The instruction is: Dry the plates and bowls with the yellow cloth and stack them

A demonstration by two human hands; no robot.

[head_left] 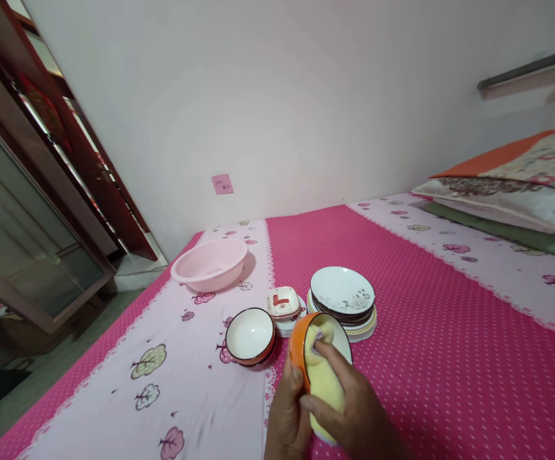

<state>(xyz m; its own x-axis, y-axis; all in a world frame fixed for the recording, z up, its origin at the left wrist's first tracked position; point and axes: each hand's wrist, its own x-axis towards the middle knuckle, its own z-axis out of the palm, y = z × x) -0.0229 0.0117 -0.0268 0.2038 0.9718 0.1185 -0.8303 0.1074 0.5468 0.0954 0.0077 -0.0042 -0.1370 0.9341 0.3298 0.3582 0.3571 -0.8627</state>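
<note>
Cloth (326,382) sits partly inside tilted orange bowl (298,342).

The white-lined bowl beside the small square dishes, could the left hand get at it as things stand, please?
Probably not freely: nothing visible blocks the white-lined bowl, but the left hand is holding the tilted orange bowl.

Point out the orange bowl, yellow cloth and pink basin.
Orange bowl (297,344), head view: outer side wall.
Yellow cloth (326,383), head view: part between right hand's (354,409) thumb and index finger.
Pink basin (221,280), head view: front outer wall.
</note>
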